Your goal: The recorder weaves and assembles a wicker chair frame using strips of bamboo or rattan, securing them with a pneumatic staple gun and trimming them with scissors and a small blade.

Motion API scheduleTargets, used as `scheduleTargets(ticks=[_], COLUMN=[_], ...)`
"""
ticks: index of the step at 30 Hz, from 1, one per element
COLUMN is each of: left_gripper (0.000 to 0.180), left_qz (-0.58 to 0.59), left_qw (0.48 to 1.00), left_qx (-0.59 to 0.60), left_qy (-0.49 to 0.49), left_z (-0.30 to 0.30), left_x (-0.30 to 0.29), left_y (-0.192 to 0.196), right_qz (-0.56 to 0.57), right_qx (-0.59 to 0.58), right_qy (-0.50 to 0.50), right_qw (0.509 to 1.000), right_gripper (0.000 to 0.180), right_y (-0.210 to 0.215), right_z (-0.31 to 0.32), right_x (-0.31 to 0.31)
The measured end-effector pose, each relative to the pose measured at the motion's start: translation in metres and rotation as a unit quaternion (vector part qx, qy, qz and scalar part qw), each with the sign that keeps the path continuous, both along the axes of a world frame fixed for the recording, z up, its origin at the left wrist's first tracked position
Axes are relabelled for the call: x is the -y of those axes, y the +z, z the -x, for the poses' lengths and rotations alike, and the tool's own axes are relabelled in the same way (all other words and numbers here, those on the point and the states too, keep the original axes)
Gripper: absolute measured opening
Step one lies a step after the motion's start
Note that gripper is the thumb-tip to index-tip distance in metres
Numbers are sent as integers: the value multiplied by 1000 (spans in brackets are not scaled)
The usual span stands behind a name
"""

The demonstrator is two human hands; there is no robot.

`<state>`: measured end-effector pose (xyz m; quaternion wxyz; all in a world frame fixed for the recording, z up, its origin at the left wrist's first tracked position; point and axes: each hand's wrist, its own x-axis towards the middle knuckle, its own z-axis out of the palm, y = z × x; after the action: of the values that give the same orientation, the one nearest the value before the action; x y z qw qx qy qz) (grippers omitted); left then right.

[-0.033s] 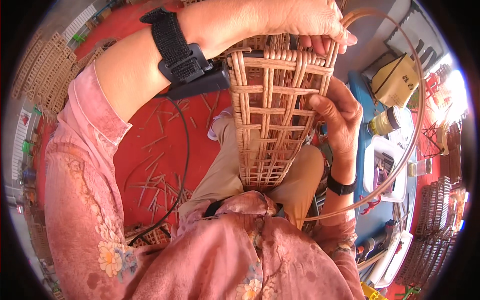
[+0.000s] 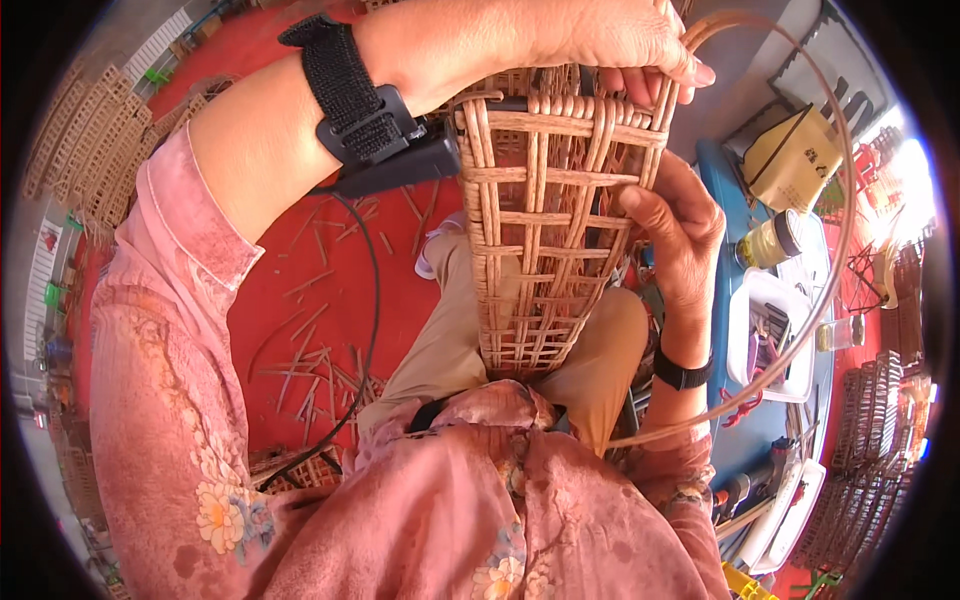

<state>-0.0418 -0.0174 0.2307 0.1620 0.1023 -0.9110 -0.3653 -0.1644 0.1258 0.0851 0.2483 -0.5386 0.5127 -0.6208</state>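
Note:
A brown woven wicker basket (image 2: pixel 555 180) with an open lattice stands between my knees, its wrapped rim toward the top. My left hand (image 2: pixel 635 45) reaches across above it and is closed on a long brown weaving strand (image 2: pixel 720 410) at the right corner of the rim. From there the strand arches out to the right in a wide loop and comes back by my right forearm. My right hand (image 2: pixel 685 235) grips the basket's right side, thumb on the outer lattice and the other fingers partly hidden behind it.
Cut strand scraps (image 2: pixel 315 390) lie on the red floor at left, beside a black cable (image 2: pixel 375 290). On the right, a blue table (image 2: pixel 735 455) bears a white tray (image 2: pixel 737 340), a jar (image 2: pixel 765 243) and a yellow box (image 2: pixel 795 170). Woven pieces (image 2: pixel 85 150) are stacked far left.
The strand's loop has shifted slightly to the right. Both hands and the basket look almost unmoved.

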Motion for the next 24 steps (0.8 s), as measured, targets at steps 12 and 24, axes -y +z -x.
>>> scheduleTargets(ticks=[12,24], left_gripper=[39,29], left_qz=[-178,-181], left_qw=[981,975], left_qx=[-60,-73], left_qy=[53,110], left_z=[-71,-142], left_x=[5,-136], left_y=[-93,-164], right_qz=[13,-93], right_qx=[-42,-91], right_qy=[-87,-25], right_qw=[995,991], right_gripper=[52,49], right_y=[-69,-99], right_z=[-29,-63], right_x=[-69,-132])
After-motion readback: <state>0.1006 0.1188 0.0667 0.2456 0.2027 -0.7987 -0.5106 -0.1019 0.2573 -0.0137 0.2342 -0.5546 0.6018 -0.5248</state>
